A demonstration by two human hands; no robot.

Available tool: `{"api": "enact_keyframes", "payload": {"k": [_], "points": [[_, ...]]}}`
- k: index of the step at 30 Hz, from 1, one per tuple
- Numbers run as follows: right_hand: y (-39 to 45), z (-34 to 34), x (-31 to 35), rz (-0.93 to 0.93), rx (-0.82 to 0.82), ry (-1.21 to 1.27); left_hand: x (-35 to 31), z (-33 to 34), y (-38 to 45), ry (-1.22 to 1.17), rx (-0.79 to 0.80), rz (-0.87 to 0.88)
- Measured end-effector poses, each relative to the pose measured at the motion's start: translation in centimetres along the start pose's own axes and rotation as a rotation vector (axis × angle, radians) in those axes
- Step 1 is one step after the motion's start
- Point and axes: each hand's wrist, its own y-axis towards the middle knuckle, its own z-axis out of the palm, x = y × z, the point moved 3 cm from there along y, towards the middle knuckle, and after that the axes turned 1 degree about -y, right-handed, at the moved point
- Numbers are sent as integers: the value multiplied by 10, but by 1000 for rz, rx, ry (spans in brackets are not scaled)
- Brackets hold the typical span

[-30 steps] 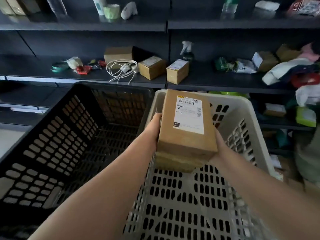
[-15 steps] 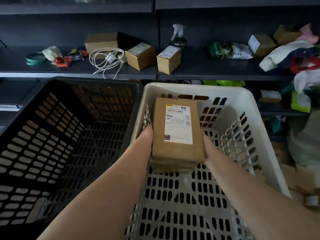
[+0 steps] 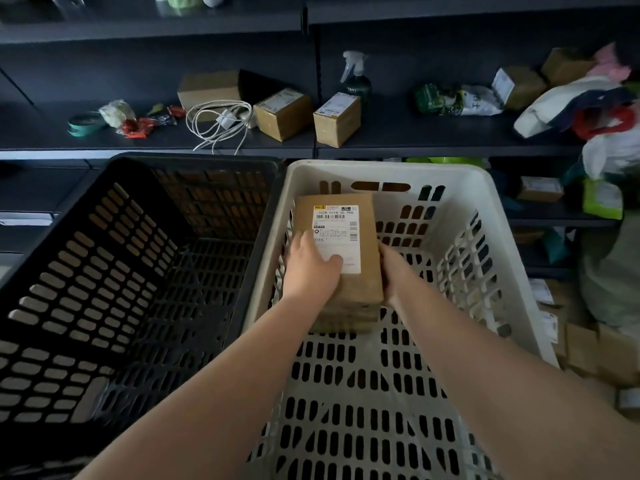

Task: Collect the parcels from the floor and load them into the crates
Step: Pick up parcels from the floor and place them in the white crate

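Observation:
A brown cardboard parcel [image 3: 360, 289] with a white shipping label lies deep inside the white slotted crate [image 3: 460, 178], near its far left wall. My left hand [image 3: 313, 266] rests on the parcel's top and left side, thumb across the label. My right hand [image 3: 391, 271] grips its right side. A second layer of cardboard shows under the parcel; I cannot tell whether it is another parcel. The black slotted crate [image 3: 194, 161] stands to the left, touching the white one, with nothing in it that I can see.
Dark shelving runs behind the crates, holding small boxes [image 3: 337, 117], a white cable [image 3: 221, 123], a spray bottle [image 3: 356, 77], tape and bags. Bags and clothing pile up at the right [image 3: 602, 109]. More parcels lie on the floor to the right [image 3: 595, 351].
Both hands have lowered the parcel from above the white crate's rim down into it. My left thumb has moved onto the label.

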Motion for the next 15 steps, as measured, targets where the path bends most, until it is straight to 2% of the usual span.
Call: {"api": "enact_keyframes", "payload": {"k": [4,9,12,15], "points": [[-40,-4,21,-116,-88,-106,-14,-10,-20,-38,16,37],[-149,-37,43,-561,-189,-400,-43,-12,-59,-95,53,144],[-215,-79,27,-746,-381,-514,-60,0,-98,-68,171,275],[-264,-127,-1,-867,-643,-843,-78,16,-139,39,257,454]]}}
